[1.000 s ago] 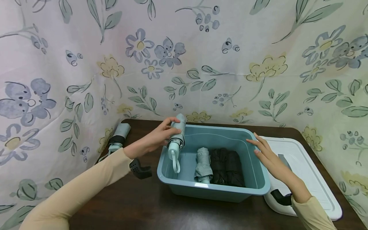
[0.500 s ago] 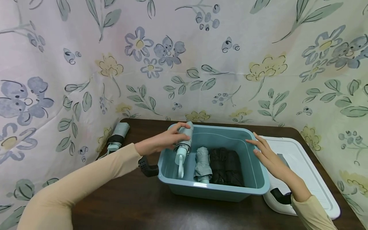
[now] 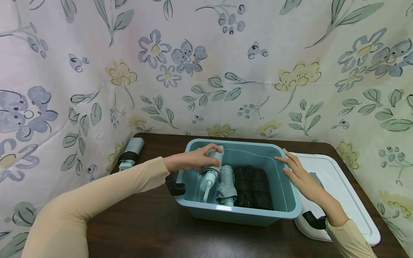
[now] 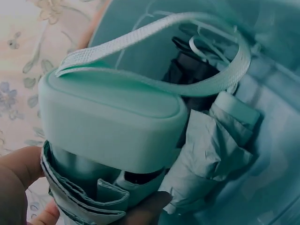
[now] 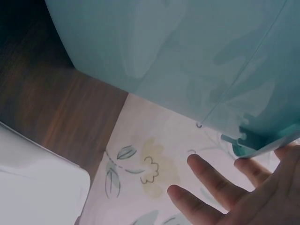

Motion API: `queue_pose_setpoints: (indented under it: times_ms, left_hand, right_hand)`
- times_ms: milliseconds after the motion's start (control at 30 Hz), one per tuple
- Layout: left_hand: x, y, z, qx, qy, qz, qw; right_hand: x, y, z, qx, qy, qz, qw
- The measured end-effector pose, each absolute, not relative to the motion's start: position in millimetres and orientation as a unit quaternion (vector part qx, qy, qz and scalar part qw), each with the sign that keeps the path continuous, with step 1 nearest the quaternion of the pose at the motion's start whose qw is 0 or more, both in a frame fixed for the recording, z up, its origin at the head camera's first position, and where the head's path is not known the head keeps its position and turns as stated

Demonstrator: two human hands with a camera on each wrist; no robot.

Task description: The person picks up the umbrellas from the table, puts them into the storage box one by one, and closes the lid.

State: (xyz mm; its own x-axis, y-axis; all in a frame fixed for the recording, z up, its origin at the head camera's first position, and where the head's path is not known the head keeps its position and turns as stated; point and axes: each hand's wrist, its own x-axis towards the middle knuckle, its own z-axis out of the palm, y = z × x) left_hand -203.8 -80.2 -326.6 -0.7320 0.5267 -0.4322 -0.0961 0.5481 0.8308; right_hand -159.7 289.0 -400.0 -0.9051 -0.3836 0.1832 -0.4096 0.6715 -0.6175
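Head view: left fingers [image 3: 211, 161] grip an umbrella [image 3: 211, 174], partly hiding it; right fingers [image 3: 292, 175] spread by the bin rim [image 3: 238, 210].

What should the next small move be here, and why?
Probably the left hand should lower the held umbrella fully into the bin, just left of the pale umbrella: the left wrist view suggests it is raised above that one, which lies alongside the dark bundles.

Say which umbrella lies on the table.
The pale umbrella with the black band, left of the bin; another is held, the rest lie inside.
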Motion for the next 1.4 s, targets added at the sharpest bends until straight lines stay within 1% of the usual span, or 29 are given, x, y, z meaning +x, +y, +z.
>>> queue_pose_setpoints:
  times_ms: [433,833,1100,1400]
  left_hand:
    - [-215,-61,-336,0.134,0.837,0.392,0.358]
    - [-217,-49,-360,0.112,0.850,0.354,0.373]
    - [-216,-50,-371,0.104,0.869,0.304,0.376]
    - [-221,-47,-376,0.115,0.873,0.288,0.377]
  right_hand:
    - [-160,290,-401,0.219,-0.915,0.337,0.026]
    - [-161,290,-402,0.217,-0.916,0.336,0.024]
    - [-160,288,-401,0.216,-0.916,0.338,0.017]
    - [-163,289,-402,0.214,-0.911,0.353,0.012]
